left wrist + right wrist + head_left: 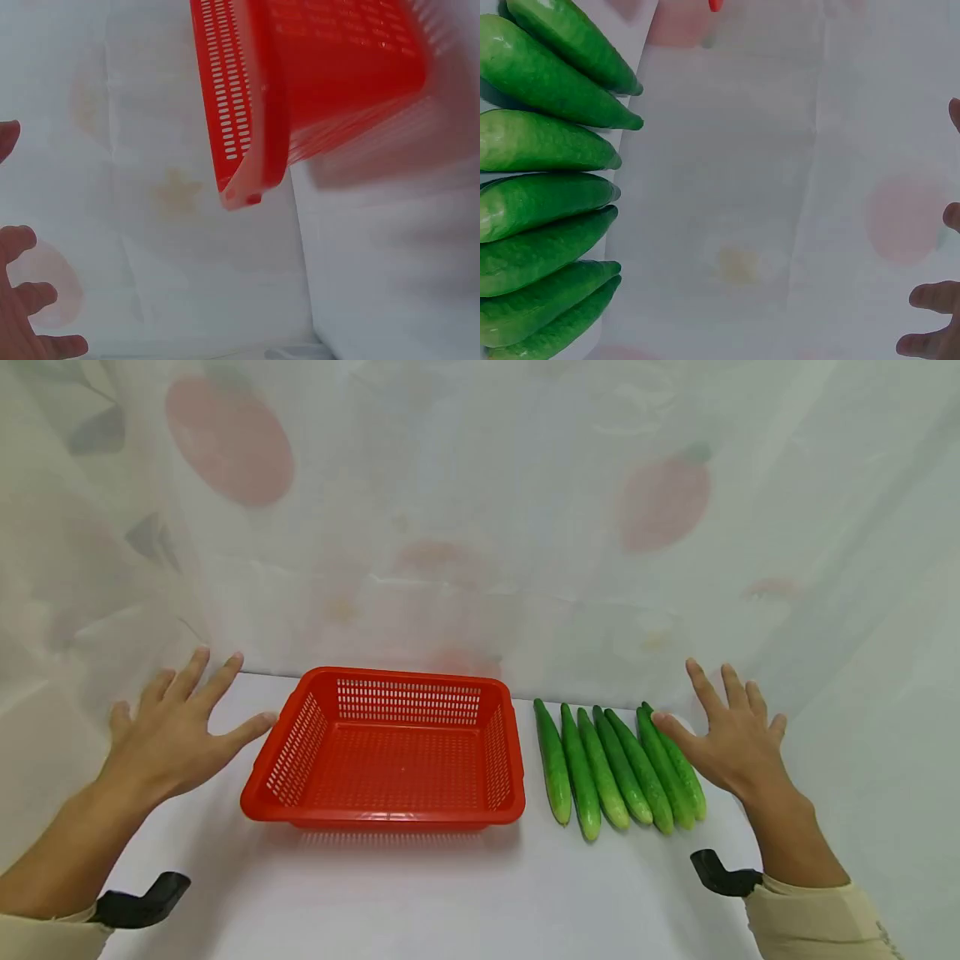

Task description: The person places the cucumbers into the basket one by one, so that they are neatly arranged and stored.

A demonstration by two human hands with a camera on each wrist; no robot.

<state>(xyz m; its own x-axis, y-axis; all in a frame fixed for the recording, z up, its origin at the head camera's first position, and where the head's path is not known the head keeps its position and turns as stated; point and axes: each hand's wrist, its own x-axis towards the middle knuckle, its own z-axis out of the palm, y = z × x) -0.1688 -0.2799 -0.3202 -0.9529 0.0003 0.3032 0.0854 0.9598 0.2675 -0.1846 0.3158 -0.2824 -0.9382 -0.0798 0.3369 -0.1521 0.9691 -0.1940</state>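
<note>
My left hand [168, 735] is spread with nothing in it, its thumb tip close by the left rim of a red plastic basket [382, 817]. The basket has slatted walls and a bare red bottom. Several green cucumbers [592, 770] lie side by side in a row to the right of the basket, their paler ends toward me. My right hand [738, 743], also spread and holding nothing, hovers at the right end of that row; its thumb overlaps the farthest-right cucumbers in the head view. In the right wrist view the cucumbers [547, 139] line the left side.
The white tabletop [420, 902] runs under the basket and cucumbers. Behind it hangs a pale sheet [465, 527] with faded fruit prints, which also closes in both sides. A black wrist strap piece [142, 902] juts from each sleeve.
</note>
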